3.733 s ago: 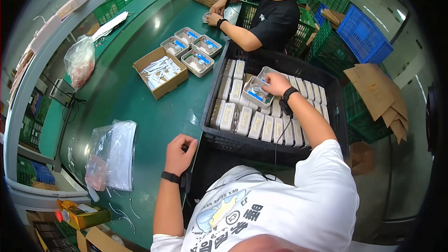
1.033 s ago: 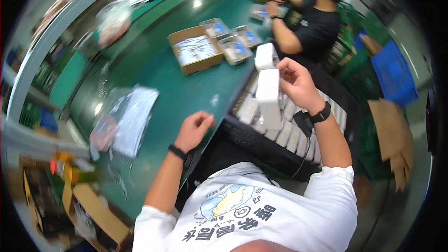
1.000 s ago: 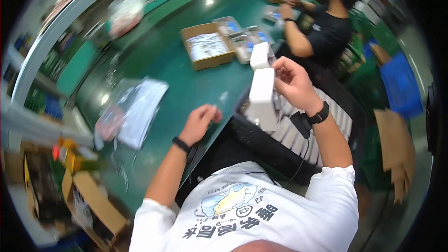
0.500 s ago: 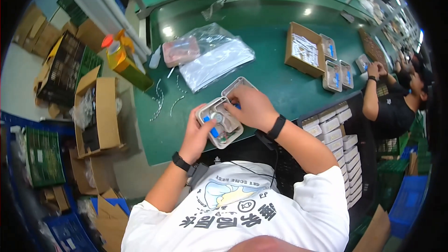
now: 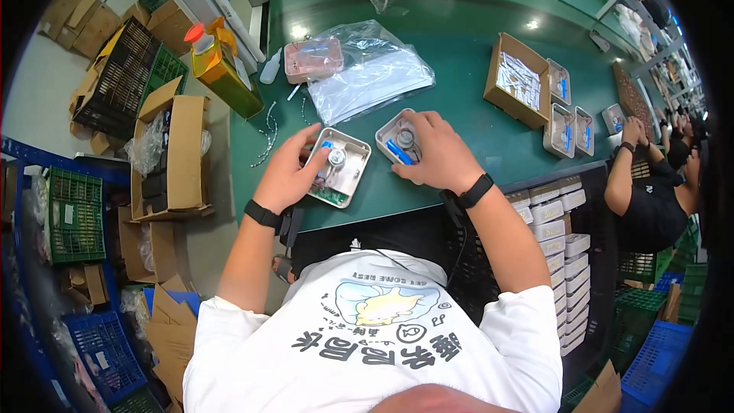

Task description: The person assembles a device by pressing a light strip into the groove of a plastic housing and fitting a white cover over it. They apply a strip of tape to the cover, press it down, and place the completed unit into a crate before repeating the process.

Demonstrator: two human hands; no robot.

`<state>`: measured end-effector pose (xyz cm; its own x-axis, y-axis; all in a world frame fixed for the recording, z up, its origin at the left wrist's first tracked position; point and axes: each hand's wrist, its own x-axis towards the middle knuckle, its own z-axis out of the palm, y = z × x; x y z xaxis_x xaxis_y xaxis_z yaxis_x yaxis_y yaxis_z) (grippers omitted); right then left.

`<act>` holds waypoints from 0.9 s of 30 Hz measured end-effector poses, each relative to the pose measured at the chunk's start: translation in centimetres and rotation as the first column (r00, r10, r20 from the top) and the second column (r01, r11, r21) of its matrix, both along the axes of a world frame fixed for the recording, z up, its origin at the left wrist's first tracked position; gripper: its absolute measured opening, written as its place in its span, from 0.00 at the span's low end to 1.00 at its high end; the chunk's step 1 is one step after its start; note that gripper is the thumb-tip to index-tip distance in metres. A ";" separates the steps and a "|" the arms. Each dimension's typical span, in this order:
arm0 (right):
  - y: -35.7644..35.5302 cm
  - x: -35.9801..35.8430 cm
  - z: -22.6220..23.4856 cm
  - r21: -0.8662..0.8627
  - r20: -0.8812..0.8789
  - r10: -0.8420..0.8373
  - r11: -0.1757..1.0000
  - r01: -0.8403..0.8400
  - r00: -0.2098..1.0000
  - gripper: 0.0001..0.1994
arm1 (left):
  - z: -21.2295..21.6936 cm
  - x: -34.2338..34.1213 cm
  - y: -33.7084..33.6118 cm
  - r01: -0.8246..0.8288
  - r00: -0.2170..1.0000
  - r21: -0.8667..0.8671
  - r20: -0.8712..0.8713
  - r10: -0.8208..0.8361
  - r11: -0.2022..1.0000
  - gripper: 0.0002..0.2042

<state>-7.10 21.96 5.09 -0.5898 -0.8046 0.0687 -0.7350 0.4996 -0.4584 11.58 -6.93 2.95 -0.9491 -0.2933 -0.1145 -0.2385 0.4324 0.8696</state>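
My left hand point(image 5: 289, 171) grips a white, open-topped plastic box point(image 5: 353, 172) by its left side, thumb over the rim. Inside it are a round silver part point(image 5: 336, 157), a blue cylinder point(image 5: 326, 144) partly under my thumb, and a green circuit board point(image 5: 330, 196) at the near end. To its right, my right hand point(image 5: 445, 153) is closed around a second white box point(image 5: 384, 134), which sits tilted at the table. This one holds a blue cylinder point(image 5: 399, 151) and another round part point(image 5: 406, 138); my fingers cover its right side. A gap separates the two boxes.
Beyond lie a clear bag of white sheets point(image 5: 375, 88), a pinkish box point(image 5: 313, 60), a small bottle point(image 5: 271, 68) and twisted wires point(image 5: 269, 134). Rightward stand a cardboard box of white strips point(image 5: 521, 80), several open boxes point(image 5: 562, 128) and stacked white boxes point(image 5: 547, 231). A co-worker point(image 5: 650, 203) sits far right.
The two boxes, close together before, are now apart side by side. My right hand has moved away from the left box and now holds the right one. The view has shifted slightly.
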 end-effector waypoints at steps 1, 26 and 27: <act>-0.3 0.4 0.3 0.003 0.023 -0.074 0.997 0.073 0.997 0.48 | 0.5 0.3 0.4 -0.014 0.999 -0.138 -0.035 0.009 0.990 0.40; -0.7 -3.0 -2.1 -0.073 0.158 -0.258 0.960 0.272 0.953 0.19 | 2.6 8.4 0.1 0.052 0.984 -0.285 -0.150 -0.098 0.957 0.53; -0.8 -2.9 -2.3 -0.152 0.124 -0.257 0.950 0.274 0.958 0.19 | 2.5 8.0 0.1 0.057 0.983 -0.284 -0.153 -0.104 0.957 0.53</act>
